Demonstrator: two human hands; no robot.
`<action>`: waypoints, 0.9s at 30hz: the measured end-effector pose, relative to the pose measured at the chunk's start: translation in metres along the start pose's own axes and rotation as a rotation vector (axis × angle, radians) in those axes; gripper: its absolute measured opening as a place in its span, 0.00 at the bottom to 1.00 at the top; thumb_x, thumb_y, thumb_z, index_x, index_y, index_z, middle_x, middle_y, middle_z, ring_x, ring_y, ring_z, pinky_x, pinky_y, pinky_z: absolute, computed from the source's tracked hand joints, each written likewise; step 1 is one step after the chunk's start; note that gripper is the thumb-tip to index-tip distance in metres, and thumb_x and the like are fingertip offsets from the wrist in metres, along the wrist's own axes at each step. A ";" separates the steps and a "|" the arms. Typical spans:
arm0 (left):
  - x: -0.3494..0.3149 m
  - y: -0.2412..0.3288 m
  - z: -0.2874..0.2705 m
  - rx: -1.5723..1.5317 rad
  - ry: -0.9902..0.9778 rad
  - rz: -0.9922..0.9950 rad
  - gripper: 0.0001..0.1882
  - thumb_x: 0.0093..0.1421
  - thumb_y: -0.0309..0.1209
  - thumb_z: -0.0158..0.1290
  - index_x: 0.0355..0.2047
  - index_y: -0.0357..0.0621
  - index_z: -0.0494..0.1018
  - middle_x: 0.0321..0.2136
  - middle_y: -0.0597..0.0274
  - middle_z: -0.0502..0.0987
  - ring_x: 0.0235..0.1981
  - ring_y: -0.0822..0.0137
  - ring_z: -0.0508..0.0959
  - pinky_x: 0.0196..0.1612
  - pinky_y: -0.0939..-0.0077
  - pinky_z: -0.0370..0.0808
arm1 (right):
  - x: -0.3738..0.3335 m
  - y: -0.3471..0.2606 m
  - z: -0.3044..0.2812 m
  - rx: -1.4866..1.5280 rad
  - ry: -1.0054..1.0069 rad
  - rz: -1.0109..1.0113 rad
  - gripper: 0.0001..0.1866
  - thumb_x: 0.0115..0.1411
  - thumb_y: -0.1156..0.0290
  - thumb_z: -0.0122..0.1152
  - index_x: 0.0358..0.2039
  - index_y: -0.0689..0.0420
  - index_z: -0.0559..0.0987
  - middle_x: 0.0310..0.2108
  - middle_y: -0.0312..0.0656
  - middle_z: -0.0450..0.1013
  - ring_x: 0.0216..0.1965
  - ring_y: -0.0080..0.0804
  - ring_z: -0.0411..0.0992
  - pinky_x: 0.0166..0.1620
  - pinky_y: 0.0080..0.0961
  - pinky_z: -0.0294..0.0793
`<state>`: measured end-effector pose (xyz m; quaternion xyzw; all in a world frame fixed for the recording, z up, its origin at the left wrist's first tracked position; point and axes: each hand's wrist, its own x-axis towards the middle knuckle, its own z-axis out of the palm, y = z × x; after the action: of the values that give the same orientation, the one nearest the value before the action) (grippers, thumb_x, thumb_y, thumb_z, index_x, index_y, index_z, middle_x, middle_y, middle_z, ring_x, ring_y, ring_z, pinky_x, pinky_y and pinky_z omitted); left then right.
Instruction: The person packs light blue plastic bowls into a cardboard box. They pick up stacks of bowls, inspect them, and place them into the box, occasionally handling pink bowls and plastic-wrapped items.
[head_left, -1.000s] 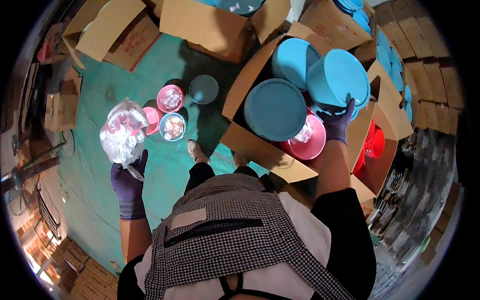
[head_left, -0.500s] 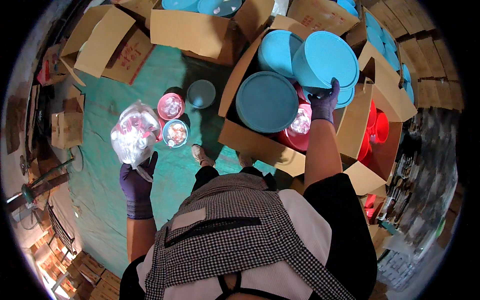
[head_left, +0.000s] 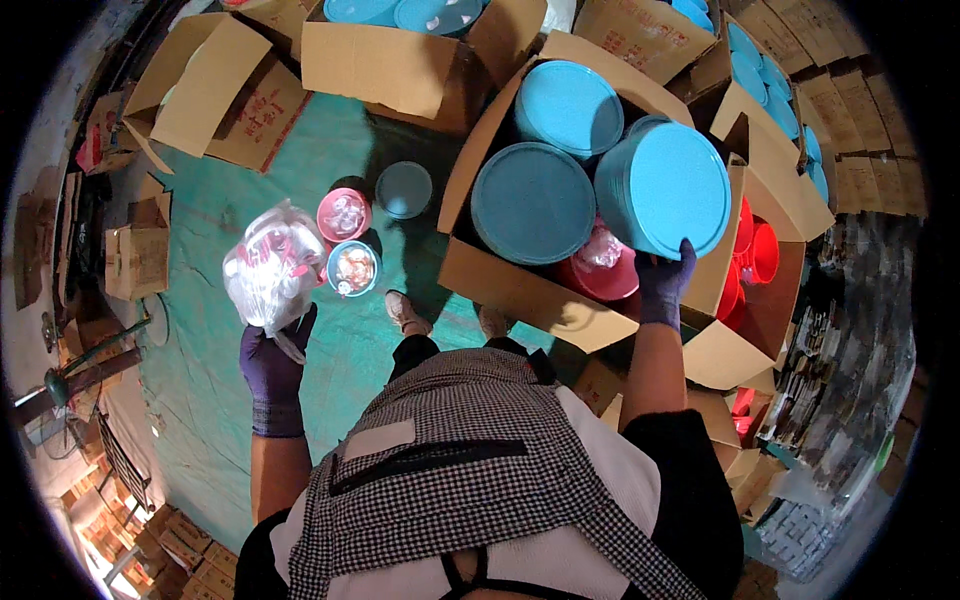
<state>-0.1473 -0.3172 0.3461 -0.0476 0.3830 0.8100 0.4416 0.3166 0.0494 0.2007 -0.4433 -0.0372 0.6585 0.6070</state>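
My left hand [head_left: 272,372], in a purple glove, grips the gathered neck of a clear plastic bag [head_left: 272,268] full of small pink and white pieces. My right hand [head_left: 664,288], gloved alike, has its fingers on the near edge of a round blue bucket [head_left: 672,192], which is tilted over the right part of an open cardboard box [head_left: 530,297]. Inside the box stand a darker-looking blue bucket [head_left: 532,204] in shadow and another blue bucket [head_left: 570,108]. A red bucket [head_left: 606,274] with a clear bag in it shows beside my right hand.
On the green floor sheet stand a small pink bucket [head_left: 343,214] and a small blue bucket [head_left: 353,268], both with wrapped pieces, and a grey-blue bucket [head_left: 404,190]. Red buckets [head_left: 762,252] fill a box at right. More open boxes [head_left: 375,70] line the far side.
The blue bucket in my right hand has moved right and nearer to me, with the hand lower. More of the box's inside shows. My left hand and the bag have hardly moved.
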 end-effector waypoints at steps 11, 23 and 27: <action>0.021 -0.015 0.027 0.131 -0.192 -0.127 0.30 0.65 0.35 0.38 0.65 0.35 0.50 0.63 0.43 0.58 0.64 0.44 0.59 0.66 0.42 0.54 | -0.083 -0.021 -0.099 -0.105 0.007 0.031 0.42 0.54 0.61 0.54 0.67 0.54 0.50 0.63 0.53 0.56 0.61 0.57 0.58 0.59 0.60 0.62; 0.031 -0.029 0.049 0.114 -0.217 -0.237 0.31 0.65 0.35 0.39 0.66 0.39 0.49 0.65 0.44 0.55 0.65 0.42 0.57 0.66 0.39 0.54 | -0.082 -0.001 -0.109 -0.139 0.082 0.207 0.42 0.51 0.53 0.61 0.64 0.51 0.57 0.58 0.48 0.62 0.56 0.51 0.63 0.57 0.50 0.66; 0.030 -0.031 0.044 0.074 -0.247 -0.244 0.30 0.65 0.35 0.39 0.66 0.39 0.49 0.64 0.45 0.56 0.65 0.42 0.58 0.65 0.40 0.56 | -0.086 -0.016 -0.088 -0.309 0.051 0.196 0.43 0.51 0.54 0.63 0.64 0.53 0.56 0.59 0.50 0.61 0.57 0.51 0.62 0.57 0.53 0.66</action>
<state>-0.1307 -0.2579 0.3471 0.0225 0.3466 0.7354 0.5818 0.3734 -0.0608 0.2031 -0.5494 -0.0788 0.6895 0.4653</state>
